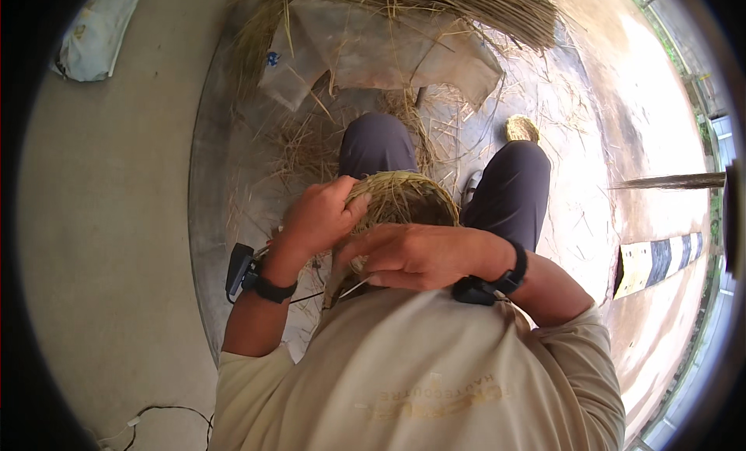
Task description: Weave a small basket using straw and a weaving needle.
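A woven straw basket [413,188] rests in my lap between my knees, its round opening tilted up. My left hand [322,211] is closed on the left part of its rim, fingers over the edge. Across the near side of the basket lies my right hand [423,254], fingers bent and pressed together. From its fingertips sticks out a thin pale sliver [356,286]; whether it is a needle or a straw I cannot tell. My right hand hides much of the basket's near wall.
Ahead, a long bundle of dry straw [489,12] lies over a translucent plastic sheet [373,47]. Loose stalks litter the grey mat [214,140]. A small straw piece [521,129] sits past my right knee. At far left is a white sack [99,35]; a striped board [660,263] lies right.
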A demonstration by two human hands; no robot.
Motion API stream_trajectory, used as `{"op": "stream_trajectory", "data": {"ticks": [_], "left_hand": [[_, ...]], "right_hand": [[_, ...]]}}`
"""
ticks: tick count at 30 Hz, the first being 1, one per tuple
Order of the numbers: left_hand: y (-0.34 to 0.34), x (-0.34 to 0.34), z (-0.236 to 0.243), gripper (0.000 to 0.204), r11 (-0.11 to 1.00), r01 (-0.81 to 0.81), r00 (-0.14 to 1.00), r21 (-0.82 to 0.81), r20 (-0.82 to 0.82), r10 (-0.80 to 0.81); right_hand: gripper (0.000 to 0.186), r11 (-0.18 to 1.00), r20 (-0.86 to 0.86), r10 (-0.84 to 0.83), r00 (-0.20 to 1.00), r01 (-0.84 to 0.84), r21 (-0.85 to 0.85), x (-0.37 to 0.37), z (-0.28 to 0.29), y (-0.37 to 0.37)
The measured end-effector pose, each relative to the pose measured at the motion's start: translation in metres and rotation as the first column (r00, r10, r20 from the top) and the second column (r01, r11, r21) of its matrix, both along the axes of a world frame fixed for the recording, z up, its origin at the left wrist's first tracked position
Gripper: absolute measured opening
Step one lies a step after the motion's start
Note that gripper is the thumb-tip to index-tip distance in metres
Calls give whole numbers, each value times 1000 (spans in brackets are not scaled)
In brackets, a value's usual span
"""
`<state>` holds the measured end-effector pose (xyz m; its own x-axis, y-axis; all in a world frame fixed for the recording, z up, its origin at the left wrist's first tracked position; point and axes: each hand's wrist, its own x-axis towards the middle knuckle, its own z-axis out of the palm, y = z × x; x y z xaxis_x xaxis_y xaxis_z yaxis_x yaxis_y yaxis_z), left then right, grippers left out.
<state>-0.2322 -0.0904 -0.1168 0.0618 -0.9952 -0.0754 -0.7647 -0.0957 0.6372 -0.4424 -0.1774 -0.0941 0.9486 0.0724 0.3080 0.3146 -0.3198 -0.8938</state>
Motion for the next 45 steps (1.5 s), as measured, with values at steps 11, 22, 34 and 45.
{"op": "stream_trajectory", "data": {"ticks": [11,22,34,45], "left_hand": [[0,21,11,23,962,-226,972,-154,29,233],[-1,-8,23,21,952,-133,989,-276,20,144],[-4,-22,26,20,938,-111,991,-329,34,129],[-6,-16,25,29,926,-59,971,-372,196,140]], "right_hand": [[23,606,-251,-785,567,786,-121,-88,54,-36],[12,710,-155,-696,701,641,-291,-22,17,4],[9,663,-187,-743,642,671,-331,-16,4,9],[13,780,-357,-612,705,613,-126,-13,12,-5]]}}
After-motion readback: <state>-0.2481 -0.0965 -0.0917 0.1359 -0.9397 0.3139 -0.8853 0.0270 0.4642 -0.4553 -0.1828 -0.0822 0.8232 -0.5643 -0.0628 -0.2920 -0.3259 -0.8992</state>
